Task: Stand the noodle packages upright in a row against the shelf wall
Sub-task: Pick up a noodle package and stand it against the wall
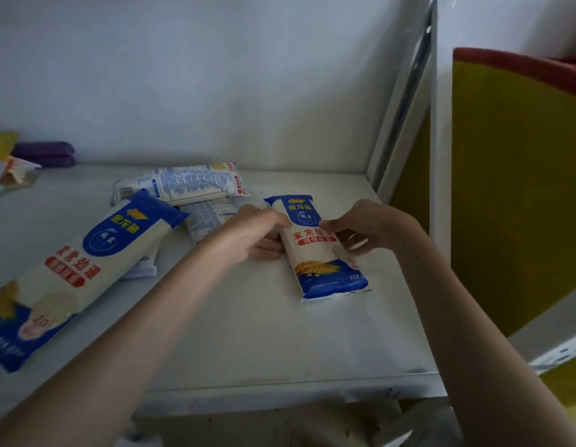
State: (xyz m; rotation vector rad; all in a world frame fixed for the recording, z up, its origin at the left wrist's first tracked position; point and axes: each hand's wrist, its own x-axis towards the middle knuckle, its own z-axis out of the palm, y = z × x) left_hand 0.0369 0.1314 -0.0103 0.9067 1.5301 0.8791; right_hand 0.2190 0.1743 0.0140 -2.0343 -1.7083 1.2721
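Note:
A blue and cream noodle package sits between my hands on the white shelf, its top end tilted away from me. My left hand grips its left edge with curled fingers. My right hand pinches its right edge. A larger-looking package of the same kind lies flat at the left. Two or three more packages lie in a loose pile near the back wall, one showing its printed back. No package stands upright.
Purple packs and other small goods lie at the far left by the wall. A metal shelf post rises at the back right corner. A yellow panel with a red rim stands beyond the shelf's right side.

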